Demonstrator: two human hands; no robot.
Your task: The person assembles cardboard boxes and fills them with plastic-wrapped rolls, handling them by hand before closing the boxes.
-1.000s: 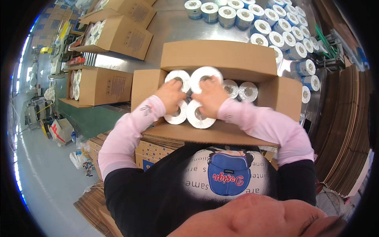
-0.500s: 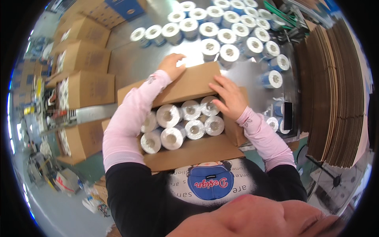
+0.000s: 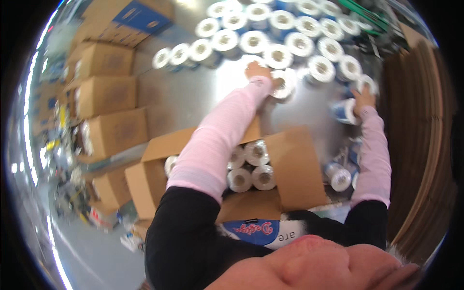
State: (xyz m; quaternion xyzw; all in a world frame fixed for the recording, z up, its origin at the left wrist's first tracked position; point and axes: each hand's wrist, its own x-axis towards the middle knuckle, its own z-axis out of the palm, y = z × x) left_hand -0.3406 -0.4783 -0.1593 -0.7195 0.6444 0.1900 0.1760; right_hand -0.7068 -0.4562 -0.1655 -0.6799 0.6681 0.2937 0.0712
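My left hand (image 3: 259, 72) reaches far over the table, its fingers closed over the top of a white roll (image 3: 254, 60). Its thumb side is against another white roll (image 3: 285, 86). To the right, my right hand (image 3: 364, 100) grips a roll (image 3: 366, 84) at the table's right side, just behind a tilted roll with a blue band (image 3: 345, 112). Motion blurs both hands somewhat. Below my left arm stands an open cardboard box (image 3: 297, 166) with its flaps spread. White wrapped rolls (image 3: 240, 180) stand inside it, several hidden by my left sleeve.
Many white rolls (image 3: 282, 20) stand in rows at the back of the metal table (image 3: 193, 96). Filled cardboard boxes (image 3: 107, 96) line the left side. Flat cardboard sheets (image 3: 411, 125) are stacked at the right. More rolls (image 3: 340, 179) lie near the right front.
Both hands have left the box's far flap. My left hand has gone forward and right to the rolls; my right hand has moved right. The box's right flap now lies folded outward.
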